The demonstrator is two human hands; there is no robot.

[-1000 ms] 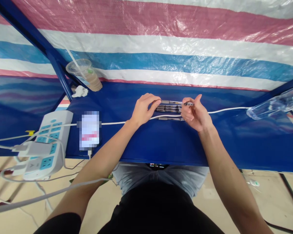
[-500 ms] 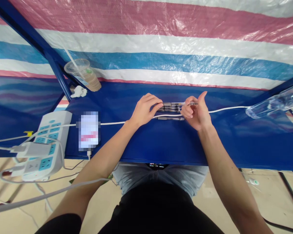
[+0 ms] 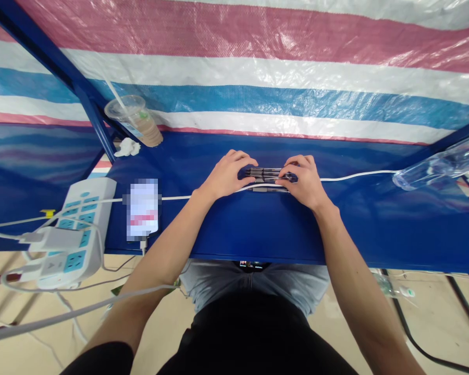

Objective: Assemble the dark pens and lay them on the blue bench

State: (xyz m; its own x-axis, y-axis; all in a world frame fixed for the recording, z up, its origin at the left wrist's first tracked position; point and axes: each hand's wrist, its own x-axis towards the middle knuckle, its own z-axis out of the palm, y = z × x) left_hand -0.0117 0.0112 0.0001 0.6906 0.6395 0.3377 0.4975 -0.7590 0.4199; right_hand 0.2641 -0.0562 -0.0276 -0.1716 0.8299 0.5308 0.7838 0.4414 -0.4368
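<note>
Several clear-barrelled pens with dark grips lie side by side on the blue shelf. A white cable crosses just in front of them, and another pen lies on the near side of that cable. My left hand is at the pens' left ends, thumb and fingers apart with a gap between them. Over the right ends my right hand curls its thumb and fingers around the pens. Its palm side and the pens' right tips are partly hidden.
To the left lie a phone with a blurred screen and a white power strip with plugs and cords. A drink cup with straw and crumpled tissue sit at the back left. A clear bottle lies at right.
My right hand has turned from palm-up with its thumb raised to palm-down, its fingers now around the pens' right ends. My left thumb and fingers have spread apart.
</note>
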